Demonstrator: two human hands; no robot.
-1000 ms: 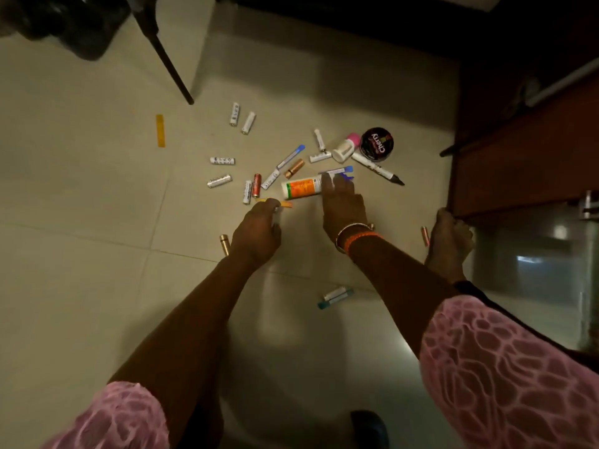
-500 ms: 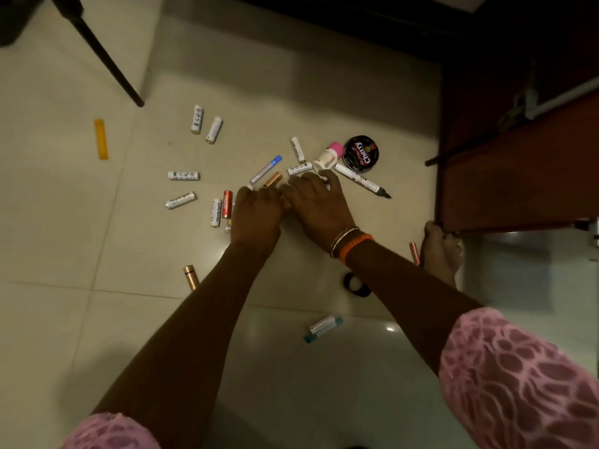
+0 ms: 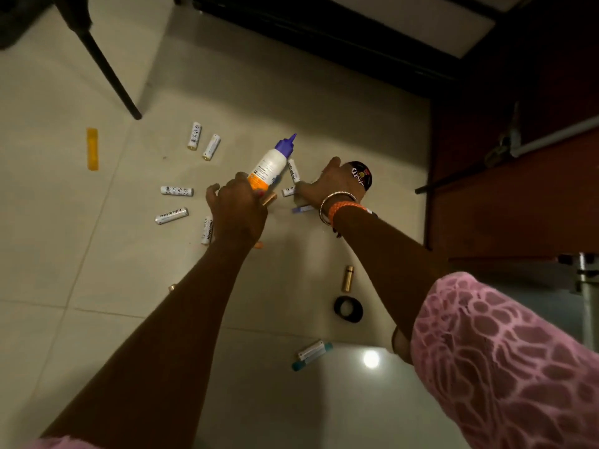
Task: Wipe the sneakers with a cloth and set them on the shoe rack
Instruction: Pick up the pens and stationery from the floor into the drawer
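Note:
No sneaker, cloth or shoe rack shows in the head view. My left hand (image 3: 238, 207) is shut on a white bottle (image 3: 271, 165) with a purple nozzle cap and an orange band, lifted off the tiled floor and tilted up to the right. My right hand (image 3: 330, 186) lies palm down over small items beside a black round tin (image 3: 362, 175). Its fingers hide whatever is beneath them. Both arms reach forward from pink lace sleeves.
White batteries (image 3: 176, 190) lie scattered on the floor (image 3: 64, 254), with a yellow stick (image 3: 92, 149), a copper tube (image 3: 347, 278), a black ring (image 3: 348, 308) and teal-capped tubes (image 3: 311, 354). A black chair leg (image 3: 107, 69) stands far left, a wooden cabinet (image 3: 505, 196) right.
My left hand has lifted the white bottle off the floor. My right hand has moved right, onto the items by the black tin.

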